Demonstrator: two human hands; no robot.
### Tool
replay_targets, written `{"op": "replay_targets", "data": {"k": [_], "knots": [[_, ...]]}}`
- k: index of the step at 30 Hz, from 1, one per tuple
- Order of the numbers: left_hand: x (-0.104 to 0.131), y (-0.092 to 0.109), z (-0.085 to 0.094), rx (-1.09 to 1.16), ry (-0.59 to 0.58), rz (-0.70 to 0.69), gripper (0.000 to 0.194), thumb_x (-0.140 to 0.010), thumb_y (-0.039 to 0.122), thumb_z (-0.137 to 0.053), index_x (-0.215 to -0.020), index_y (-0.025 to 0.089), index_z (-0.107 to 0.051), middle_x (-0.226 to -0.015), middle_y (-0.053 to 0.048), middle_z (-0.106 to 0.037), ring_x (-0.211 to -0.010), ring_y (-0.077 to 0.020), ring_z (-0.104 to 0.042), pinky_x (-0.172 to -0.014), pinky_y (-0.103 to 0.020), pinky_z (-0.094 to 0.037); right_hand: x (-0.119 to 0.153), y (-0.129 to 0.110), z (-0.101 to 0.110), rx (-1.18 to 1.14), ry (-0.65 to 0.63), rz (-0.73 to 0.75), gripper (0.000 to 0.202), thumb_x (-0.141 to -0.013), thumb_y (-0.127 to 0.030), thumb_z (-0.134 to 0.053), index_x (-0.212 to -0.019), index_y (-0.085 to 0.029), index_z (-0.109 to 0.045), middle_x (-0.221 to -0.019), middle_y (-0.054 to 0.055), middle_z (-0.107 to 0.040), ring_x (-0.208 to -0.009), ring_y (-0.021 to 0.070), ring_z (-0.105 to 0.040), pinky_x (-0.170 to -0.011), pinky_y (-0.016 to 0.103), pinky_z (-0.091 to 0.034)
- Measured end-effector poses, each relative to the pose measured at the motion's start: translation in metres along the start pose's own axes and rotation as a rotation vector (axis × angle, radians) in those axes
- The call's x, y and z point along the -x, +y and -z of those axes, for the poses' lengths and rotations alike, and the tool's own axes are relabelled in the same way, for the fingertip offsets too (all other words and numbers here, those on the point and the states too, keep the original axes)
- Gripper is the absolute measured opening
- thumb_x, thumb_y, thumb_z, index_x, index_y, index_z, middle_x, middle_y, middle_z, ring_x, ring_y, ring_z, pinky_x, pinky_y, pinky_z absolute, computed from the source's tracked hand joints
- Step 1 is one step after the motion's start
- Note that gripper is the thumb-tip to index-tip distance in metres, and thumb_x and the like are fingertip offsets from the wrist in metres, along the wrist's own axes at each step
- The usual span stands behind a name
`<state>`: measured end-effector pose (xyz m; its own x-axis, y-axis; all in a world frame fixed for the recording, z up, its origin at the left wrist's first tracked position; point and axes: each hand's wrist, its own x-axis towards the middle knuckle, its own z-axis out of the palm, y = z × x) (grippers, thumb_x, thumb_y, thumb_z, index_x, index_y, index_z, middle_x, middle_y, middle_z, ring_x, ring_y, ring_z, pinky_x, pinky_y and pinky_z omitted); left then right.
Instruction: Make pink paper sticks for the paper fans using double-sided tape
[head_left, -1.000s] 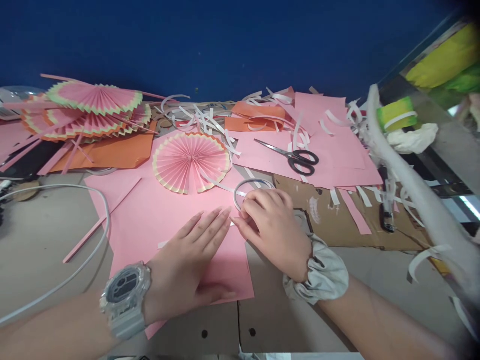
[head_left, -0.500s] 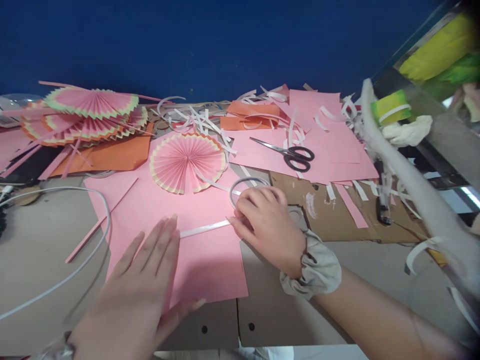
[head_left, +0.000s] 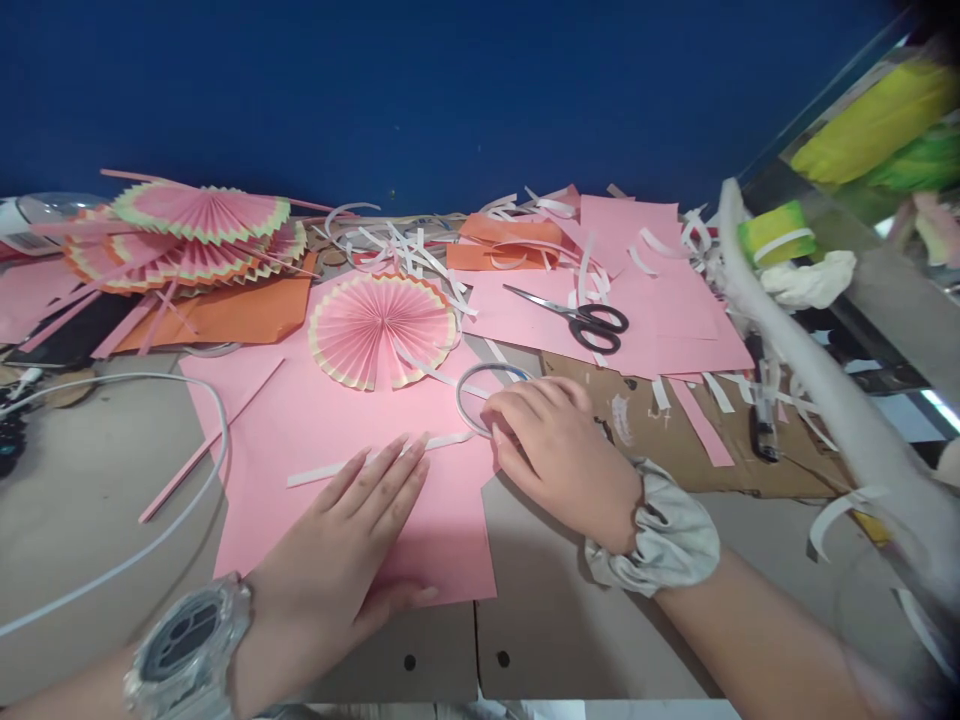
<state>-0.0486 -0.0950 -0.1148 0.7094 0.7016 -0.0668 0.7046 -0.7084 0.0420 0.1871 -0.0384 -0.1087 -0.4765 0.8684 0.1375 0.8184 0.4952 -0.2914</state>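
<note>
A white strip of tape (head_left: 316,473) lies across the pink paper (head_left: 262,420), running right to a thin tape roll (head_left: 460,398). My left hand (head_left: 349,535) is open and flat, fingers over the strip and pressing it on the paper. At the roll's near side, my right hand (head_left: 544,450) is closed on it with bent fingers; the fingertips are partly hidden. A pleated pink paper fan (head_left: 382,330) with a cream and orange edge rests on the paper just beyond the strip.
Black-handled scissors (head_left: 596,325) lie on pink sheets (head_left: 690,300) at the back right. Finished-looking fans (head_left: 202,230) are stacked back left. A white cable (head_left: 223,440) loops at left, and a white post (head_left: 802,350) slants at right. Paper scraps (head_left: 420,245) litter the back.
My left hand has slid right along the tape, uncovering the strip's left end. My right hand has shifted slightly right, still at the roll. The view has moved a little.
</note>
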Motion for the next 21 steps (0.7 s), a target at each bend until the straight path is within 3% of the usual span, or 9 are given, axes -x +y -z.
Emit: {"op": "replay_targets", "data": {"k": [5, 8, 10, 13, 15, 18, 21], "knots": [[0.016, 0.005, 0.003, -0.011, 0.019, 0.032, 0.075, -0.086, 0.051, -0.043, -0.143, 0.007, -0.019, -0.150, -0.013, -0.021, -0.137, -0.0282, -0.020, -0.108, -0.042, -0.024, 0.001, 0.006, 0.004, 0.066, -0.091, 0.075, 0.025, -0.088, -0.043, -0.046, -0.081, -0.019, -0.051, -0.088, 0.003, -0.057, -0.089, 0.0208, -0.048, -0.085, 0.039, -0.029], [0.018, 0.007, 0.006, 0.012, 0.038, 0.042, 0.073, -0.086, 0.048, -0.046, -0.142, 0.008, -0.024, -0.150, -0.013, -0.022, -0.136, -0.0289, -0.021, -0.108, -0.043, -0.023, 0.000, 0.006, 0.001, 0.083, -0.113, 0.117, 0.026, -0.090, -0.042, -0.044, -0.082, -0.019, -0.051, -0.089, 0.003, -0.057, -0.088, 0.0200, -0.049, -0.084, 0.037, -0.030], [0.013, 0.004, 0.010, 0.075, 0.055, 0.055, 0.060, -0.087, 0.039, -0.048, -0.138, 0.011, -0.031, -0.147, -0.012, -0.030, -0.134, -0.0280, -0.026, -0.107, -0.043, -0.026, 0.000, 0.004, -0.002, 0.100, -0.094, 0.128, 0.024, -0.092, -0.038, -0.041, -0.083, -0.019, -0.051, -0.089, 0.003, -0.057, -0.088, 0.0192, -0.049, -0.082, 0.036, -0.031], [-0.005, -0.006, 0.021, 0.261, 0.059, 0.148, 0.033, -0.090, 0.023, -0.043, -0.122, 0.016, -0.045, -0.130, -0.010, -0.049, -0.121, -0.0233, -0.042, -0.099, -0.039, -0.036, 0.000, 0.002, -0.003, 0.087, -0.081, 0.137, 0.023, -0.092, -0.037, -0.040, -0.083, -0.018, -0.051, -0.089, 0.003, -0.057, -0.087, 0.0188, -0.049, -0.081, 0.035, -0.032], [-0.023, -0.014, 0.030, 0.388, 0.056, 0.237, 0.025, -0.090, 0.026, -0.044, -0.114, 0.018, -0.048, -0.116, -0.007, -0.056, -0.110, -0.0216, -0.049, -0.092, -0.036, -0.041, 0.001, 0.002, -0.003, 0.071, -0.079, 0.133, 0.023, -0.092, -0.037, -0.041, -0.083, -0.018, -0.051, -0.088, 0.002, -0.057, -0.086, 0.0186, -0.049, -0.081, 0.035, -0.032], [-0.048, -0.021, 0.041, 0.534, -0.049, 0.296, 0.030, -0.083, 0.035, -0.055, -0.108, 0.020, -0.048, -0.106, -0.005, -0.059, -0.093, -0.0219, -0.056, -0.077, -0.035, -0.045, 0.001, 0.003, -0.001, 0.051, -0.060, 0.139, 0.021, -0.091, -0.035, -0.043, -0.083, -0.017, -0.050, -0.085, 0.002, -0.057, -0.084, 0.0181, -0.049, -0.082, 0.035, -0.031], [-0.063, -0.020, 0.045, 0.608, -0.148, 0.342, 0.020, -0.085, 0.039, -0.049, -0.093, 0.020, -0.053, -0.085, -0.002, -0.061, -0.071, -0.0197, -0.057, -0.061, -0.031, -0.041, 0.001, 0.005, 0.000, 0.029, -0.022, 0.156, 0.020, -0.091, -0.033, -0.045, -0.082, -0.016, -0.050, -0.084, 0.002, -0.058, -0.081, 0.0175, -0.050, -0.082, 0.035, -0.032]]}}
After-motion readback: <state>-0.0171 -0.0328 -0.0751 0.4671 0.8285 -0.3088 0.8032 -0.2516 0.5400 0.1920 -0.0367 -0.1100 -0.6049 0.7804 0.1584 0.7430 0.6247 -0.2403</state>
